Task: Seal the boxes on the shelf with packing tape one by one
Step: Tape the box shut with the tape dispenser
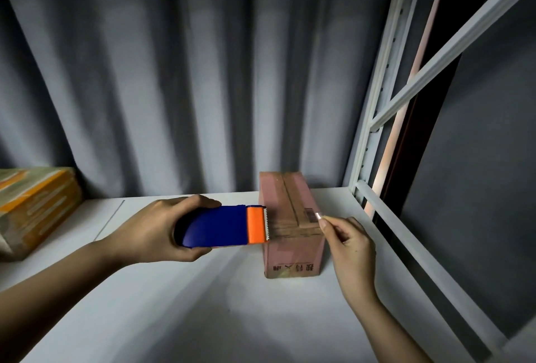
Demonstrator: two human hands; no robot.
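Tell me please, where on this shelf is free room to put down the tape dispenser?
The widest bare patch of the shelf lies in front, between the two forearms, below the tape dispenser. Another lies between the orange box on the left and the brown box. It is crowded at the brown box, where the left hand and right hand stretch the tape.

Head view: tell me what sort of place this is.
Probably a storeroom or packing area. A white metal shelf with a slotted upright holds a cardboard box; the left hand grips a tape dispenser, the right hand pinches the tape end. A grey curtain hangs behind.
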